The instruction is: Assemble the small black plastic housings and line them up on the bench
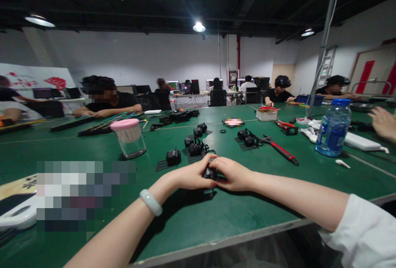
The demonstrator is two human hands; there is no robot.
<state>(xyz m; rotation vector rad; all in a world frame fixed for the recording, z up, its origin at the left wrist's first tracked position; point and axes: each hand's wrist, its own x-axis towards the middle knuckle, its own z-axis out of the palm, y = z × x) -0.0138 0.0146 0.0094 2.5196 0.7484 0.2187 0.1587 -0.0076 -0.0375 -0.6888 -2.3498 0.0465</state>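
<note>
In the head view, both bare hands meet over a small, rounded black part with a glossy, hard-looking surface (209,173); whether it rests on the smooth green tabletop (173,239) or is held just above it, I can't tell. The left hand (194,176) pinches it, thumb on the near side, forefinger reaching over the top. The right hand (233,173) curls in from the other side, fingers bent nearly closed on it (they hide much of its shape from me). I'd guess it is light and stiff, perhaps slippery on its curved faces, and best held by the broad body, finger opposite thumb.

Just beyond the fingers sits a cluster of black rounded pieces on a slatted black base (195,149), so pushing forward looks tight. A long tool with red-and-black handles (283,151) lies farther right. The easier room seems to be between the forearms, toward the table's pale front edge (213,246), though a dropped part might roll off there.
</note>
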